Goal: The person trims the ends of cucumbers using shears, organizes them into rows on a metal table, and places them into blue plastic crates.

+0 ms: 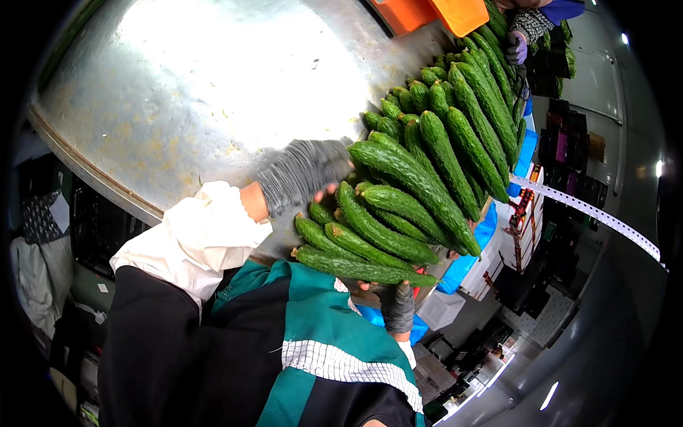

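My left hand (309,173), in a grey knit glove with bare fingertips, is blurred by motion at the left side of a heap of green cucumbers (411,171). Its fingertips touch or nearly touch the heap; whether it grips one is unclear. My right hand (392,301), gloved alike, lies at the near edge, with thumb and fingertips against the lowest cucumber (357,266); part of its palm is hidden beneath. Several cucumbers lie side by side between my hands, and more stretch in rows towards the upper right.
A worn metal tabletop (187,107) with a raised rim spreads to the left. Orange plastic crates (459,16) stand at the top. Another person's gloved hand (516,48) is at the far cucumbers. Blue plastic (469,251), white boxes (520,229) and a perforated strip (587,205) lie beyond the right edge.
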`<action>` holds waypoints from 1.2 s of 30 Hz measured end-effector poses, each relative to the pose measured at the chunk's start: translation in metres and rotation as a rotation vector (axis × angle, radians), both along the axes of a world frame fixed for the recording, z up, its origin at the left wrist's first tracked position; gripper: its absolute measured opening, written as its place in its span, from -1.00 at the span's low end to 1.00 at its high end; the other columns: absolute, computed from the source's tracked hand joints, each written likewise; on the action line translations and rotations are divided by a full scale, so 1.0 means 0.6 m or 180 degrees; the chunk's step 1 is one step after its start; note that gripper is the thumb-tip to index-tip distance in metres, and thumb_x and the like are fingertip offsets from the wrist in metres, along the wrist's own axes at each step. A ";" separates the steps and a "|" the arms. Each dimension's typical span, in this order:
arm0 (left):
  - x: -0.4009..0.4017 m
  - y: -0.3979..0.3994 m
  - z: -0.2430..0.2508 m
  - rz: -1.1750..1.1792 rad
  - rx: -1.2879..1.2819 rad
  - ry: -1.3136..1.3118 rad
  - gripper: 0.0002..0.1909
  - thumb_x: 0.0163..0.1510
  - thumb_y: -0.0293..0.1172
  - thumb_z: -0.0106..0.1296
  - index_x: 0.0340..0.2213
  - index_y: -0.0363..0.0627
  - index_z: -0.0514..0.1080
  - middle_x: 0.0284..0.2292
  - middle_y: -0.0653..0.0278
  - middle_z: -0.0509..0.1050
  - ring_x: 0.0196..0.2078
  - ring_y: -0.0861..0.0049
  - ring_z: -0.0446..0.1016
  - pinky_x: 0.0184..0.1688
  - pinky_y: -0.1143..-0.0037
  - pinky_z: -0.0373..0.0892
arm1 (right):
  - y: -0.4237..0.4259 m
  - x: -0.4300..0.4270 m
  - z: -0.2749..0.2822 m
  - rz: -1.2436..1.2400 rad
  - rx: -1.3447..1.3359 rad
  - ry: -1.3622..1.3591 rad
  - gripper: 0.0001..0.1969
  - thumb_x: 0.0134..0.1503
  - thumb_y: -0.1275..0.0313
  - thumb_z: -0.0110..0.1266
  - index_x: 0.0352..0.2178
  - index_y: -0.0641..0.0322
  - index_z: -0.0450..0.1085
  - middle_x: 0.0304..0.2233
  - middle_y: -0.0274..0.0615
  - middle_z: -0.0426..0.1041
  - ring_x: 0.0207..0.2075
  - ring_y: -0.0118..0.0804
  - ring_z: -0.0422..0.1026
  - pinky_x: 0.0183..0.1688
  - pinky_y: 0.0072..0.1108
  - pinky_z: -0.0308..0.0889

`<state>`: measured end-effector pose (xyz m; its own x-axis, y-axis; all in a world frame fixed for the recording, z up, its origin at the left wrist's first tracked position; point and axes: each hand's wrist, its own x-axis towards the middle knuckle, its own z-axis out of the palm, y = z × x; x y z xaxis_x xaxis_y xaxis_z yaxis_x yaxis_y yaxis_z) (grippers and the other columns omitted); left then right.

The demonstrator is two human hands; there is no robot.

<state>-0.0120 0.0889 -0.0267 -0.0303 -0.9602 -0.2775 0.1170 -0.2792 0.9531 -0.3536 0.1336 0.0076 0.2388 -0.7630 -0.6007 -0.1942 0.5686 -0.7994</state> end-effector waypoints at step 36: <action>-0.001 -0.052 -0.111 -0.0871 -0.1284 0.0522 -0.83 -0.11 -0.42 0.06 -0.44 -0.26 0.45 -0.51 0.22 0.48 -0.59 0.57 0.46 -0.62 0.59 0.38 | 0.008 -0.051 -0.014 0.0877 -0.0497 0.1465 -0.38 0.03 -0.07 -0.22 -0.15 0.34 0.15 -0.25 -0.16 0.39 -0.20 -0.31 0.32 -0.04 -0.47 0.12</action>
